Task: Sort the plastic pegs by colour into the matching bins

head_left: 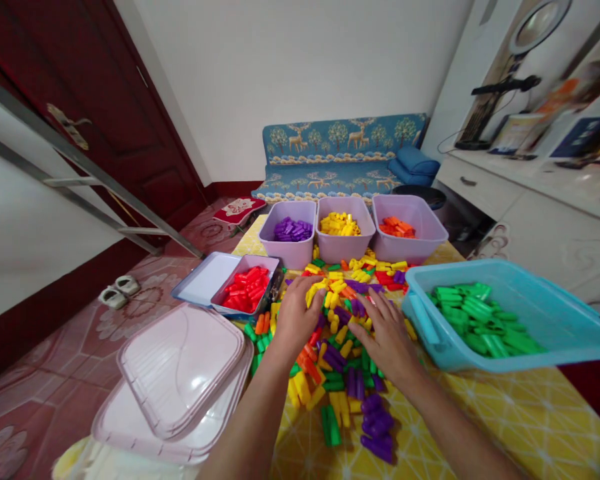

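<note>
A loose heap of short, tube-like plastic pieces [334,357] in yellow, purple, green, orange and red lies on the table. My left hand [300,312] is over the heap's left side, its fingers bent and its thumb near them. A yellow plastic piece [312,292] shows between that thumb and the fingers. Over the right side, my right hand [387,330] has its fingers stretched and spread, palm down. Purple and yellow pieces lie close to its fingertips, and I see nothing gripped in it. The undersides of both hands are hidden.
Behind the heap stand lilac bins with purple [286,252], yellow [345,248] and orange pieces [399,228]. A blue tub [430,357] of green pieces is at right. At left are a tin [270,293] of red pieces and stacked lids [180,373].
</note>
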The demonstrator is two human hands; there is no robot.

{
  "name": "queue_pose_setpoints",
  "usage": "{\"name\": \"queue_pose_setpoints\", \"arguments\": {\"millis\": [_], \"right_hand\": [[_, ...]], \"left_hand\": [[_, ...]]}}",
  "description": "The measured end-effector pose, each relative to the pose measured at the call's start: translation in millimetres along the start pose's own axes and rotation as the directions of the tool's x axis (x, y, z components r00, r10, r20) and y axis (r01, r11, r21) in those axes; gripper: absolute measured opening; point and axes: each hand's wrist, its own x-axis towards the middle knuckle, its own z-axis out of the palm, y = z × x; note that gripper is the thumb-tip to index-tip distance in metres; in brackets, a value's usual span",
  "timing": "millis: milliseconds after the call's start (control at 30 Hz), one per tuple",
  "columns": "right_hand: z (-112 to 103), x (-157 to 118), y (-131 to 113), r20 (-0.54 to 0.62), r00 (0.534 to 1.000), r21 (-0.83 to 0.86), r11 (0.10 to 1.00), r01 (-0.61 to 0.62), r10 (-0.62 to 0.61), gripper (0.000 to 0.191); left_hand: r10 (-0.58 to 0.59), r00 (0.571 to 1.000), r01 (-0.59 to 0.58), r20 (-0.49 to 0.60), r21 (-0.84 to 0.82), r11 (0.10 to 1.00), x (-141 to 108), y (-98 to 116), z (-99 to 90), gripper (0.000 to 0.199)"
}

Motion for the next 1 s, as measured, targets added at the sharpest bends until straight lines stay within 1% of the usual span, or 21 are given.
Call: {"name": "queue_pose_setpoints", "arguments": {"millis": [67,167,233,267,300,367,433,500,567,633,700,767,833,933,1000], "right_hand": [[-14,-39,2,0.023,0.999,-0.012,0.999,0.029,-0.029,0.065],[-26,-100,13,0.075,0.997,-0.065,0.998,0.023,-0.019,0.086],[-27,-132,22,0.068,0.998,-0.117,0.993,0.004,0.004,0.101],[-26,-143,25,0.082,0.997,-0.131,0.991,0.002,0.009,0.107],[-24,-150,28,0.092,0.996,-0.141,0.99,-0.001,0.014,0.111],[-18,-152,28,0.111,0.993,-0.143,0.989,-0.019,0.035,0.115],[-13,-142,24,0.11,0.992,-0.116,0.992,-0.044,0.056,0.114],[-8,-124,18,0.097,0.994,-0.056,0.997,-0.048,0.053,0.111],[-5,-105,14,0.076,0.997,0.026,0.999,-0.026,0.024,0.109],[-3,-87,12,0.046,0.999,0.123,0.992,-0.006,0.001,0.101],[0,-71,12,0.012,1.0,0.234,0.972,0.012,-0.015,0.087],[2,-59,13,-0.015,0.999,0.352,0.935,0.035,-0.032,0.076],[5,-48,12,-0.024,0.999,0.454,0.89,0.04,-0.032,0.073],[12,-29,6,-0.018,1.0,0.575,0.818,-0.007,0.021,0.07],[16,-13,0,-0.003,0.998,0.65,0.759,-0.044,0.061,0.064]], "left_hand": [[0.02,1.0,-0.02,0.003,0.147,0.989,-32,1,-8.8,0.041],[0.029,0.995,-0.056,0.096,0.299,0.953,-92,-4,-18.4,0.074],[0.041,0.99,-0.089,0.139,0.361,0.928,-127,-11,-19.0,0.095],[0.02,0.986,-0.083,0.168,0.379,0.922,-142,-15,-17.0,0.1],[0.01,0.984,-0.08,0.177,0.39,0.917,-153,-18,-13.6,0.1],[-0.011,0.989,-0.05,0.149,0.399,0.916,-164,-23,-3.8,0.103],[-0.024,0.989,-0.036,0.148,0.389,0.921,-164,-24,7.6,0.105],[-0.028,0.986,-0.035,0.167,0.363,0.931,-155,-24,17.1,0.102],[-0.004,0.984,-0.057,0.178,0.336,0.94,-142,-22,23.2,0.099],[0.025,0.985,-0.078,0.172,0.309,0.948,-129,-22,26.1,0.096],[0.038,0.987,-0.079,0.156,0.269,0.96,-118,-22,27.3,0.093],[0.035,0.99,-0.062,0.134,0.202,0.977,-108,-22,29.3,0.088],[0.018,0.995,-0.028,0.1,0.102,0.994,-99,-22,33.6,0.08],[-0.044,0.998,0.047,0.049,-0.067,0.997,-82,-20,44.6,0.069],[-0.084,0.995,0.09,0.048,-0.143,0.986,-68,-16,51.4,0.066]]}}
